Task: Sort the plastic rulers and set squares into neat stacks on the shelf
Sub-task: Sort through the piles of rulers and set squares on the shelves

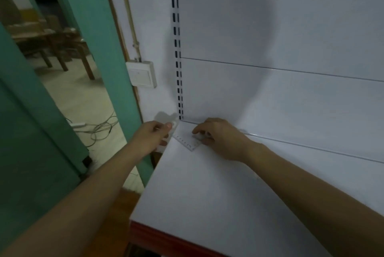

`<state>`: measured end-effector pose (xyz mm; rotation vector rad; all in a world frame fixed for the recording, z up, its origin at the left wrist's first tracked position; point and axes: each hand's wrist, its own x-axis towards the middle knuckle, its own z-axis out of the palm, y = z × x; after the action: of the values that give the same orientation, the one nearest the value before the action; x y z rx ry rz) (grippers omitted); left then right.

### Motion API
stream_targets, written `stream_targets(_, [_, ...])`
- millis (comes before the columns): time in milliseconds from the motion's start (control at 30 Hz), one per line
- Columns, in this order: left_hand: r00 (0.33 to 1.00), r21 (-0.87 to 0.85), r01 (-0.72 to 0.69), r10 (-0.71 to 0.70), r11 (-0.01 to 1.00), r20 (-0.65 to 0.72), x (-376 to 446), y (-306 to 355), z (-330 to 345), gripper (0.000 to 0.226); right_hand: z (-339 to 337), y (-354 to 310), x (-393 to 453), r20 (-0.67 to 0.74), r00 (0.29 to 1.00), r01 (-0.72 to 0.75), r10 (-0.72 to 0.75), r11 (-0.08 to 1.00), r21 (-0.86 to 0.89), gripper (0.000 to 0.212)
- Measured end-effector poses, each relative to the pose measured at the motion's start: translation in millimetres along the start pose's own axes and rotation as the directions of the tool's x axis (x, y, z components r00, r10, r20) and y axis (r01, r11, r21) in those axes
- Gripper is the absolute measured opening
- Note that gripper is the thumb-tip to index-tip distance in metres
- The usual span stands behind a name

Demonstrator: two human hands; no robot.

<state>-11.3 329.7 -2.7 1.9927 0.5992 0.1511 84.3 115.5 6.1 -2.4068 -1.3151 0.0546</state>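
A clear plastic set square (pixel 187 142) lies flat on the white shelf (pixel 207 190), in its far left corner. My right hand (pixel 220 138) rests on the set square's right part, fingers curled down onto it. My left hand (pixel 153 135) is at the shelf's left edge, thumb and fingers pinching the left end of clear plastic pieces (pixel 174 127) there; how many pieces is hard to tell. Both forearms reach in from the bottom of the view.
The shelf's back panel (pixel 280 90) rises right behind the hands, with a slotted upright (pixel 178 49) at its left. A wall switch (pixel 142 74) and green door frame (pixel 108 49) stand left. The shelf's red front edge (pixel 162 238) is near me. Cables lie on the floor.
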Motion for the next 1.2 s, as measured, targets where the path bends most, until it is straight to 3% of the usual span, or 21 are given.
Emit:
stream_targets(233, [0.983, -0.403, -0.005, -0.070, 0.915, -0.172, 0.6, -28.7, -30.1, 0.021, 20.2, -24.2, 39.1, -0.047, 0.999, 0.011, -0.004, 0.990, 0.142, 0.035])
stream_targets(333, [0.961, -0.521, -0.006, -0.138, 0.853, -0.238, 2.4, -37.9, -48.4, 0.026, 28.7, -25.6, 53.2, -0.005, 1.000, 0.017, -0.017, 0.999, 0.042, 0.039])
stream_targets(433, [0.959, -0.516, 0.029, -0.169, 0.856, -0.227, 1.7, -44.5, -61.5, 0.033, 32.3, -27.6, 66.0, 0.063, 0.997, 0.044, -0.040, 0.997, -0.060, 0.039])
stream_targets(533, [0.968, -0.448, 0.013, -0.124, 0.894, -0.219, -3.8, -42.1, -65.3, 0.033, 30.0, -34.0, 68.8, 0.057, 0.998, 0.028, -0.027, 0.999, -0.019, 0.038])
stream_targets(700, [0.975, -0.371, -0.148, 0.072, 0.917, -0.211, -13.5, -8.8, -55.7, 0.031, -5.9, -37.9, 52.2, -0.232, 0.968, -0.029, 0.090, 0.967, 0.254, 0.028])
stream_targets(833, [0.968, -0.409, -0.251, 0.230, 0.877, -0.099, -16.7, 33.2, -20.1, 0.022, -60.8, -8.5, -1.6, -0.464, 0.812, -0.069, 0.354, 0.849, 0.525, 0.019])
stream_targets(967, [0.915, -0.377, -0.285, 0.367, 0.881, 0.167, -14.5, 71.3, 29.2, 0.019, -92.5, 24.0, -81.5, -0.486, 0.647, -0.114, 0.588, 0.704, 0.701, 0.008])
stream_targets(1033, [0.875, -0.367, -0.290, 0.401, 0.884, 0.274, -19.2, 91.5, 57.0, 0.021, -101.4, 38.3, -124.6, -0.500, 0.538, -0.139, 0.679, 0.656, 0.742, 0.012])
stream_targets(1200, [0.773, -0.373, -0.287, 0.444, 0.882, 0.454, -50.5, 147.5, 141.5, 0.020, -123.5, 72.1, -244.8, -0.491, 0.300, -0.148, 0.818, 0.548, 0.823, 0.012])
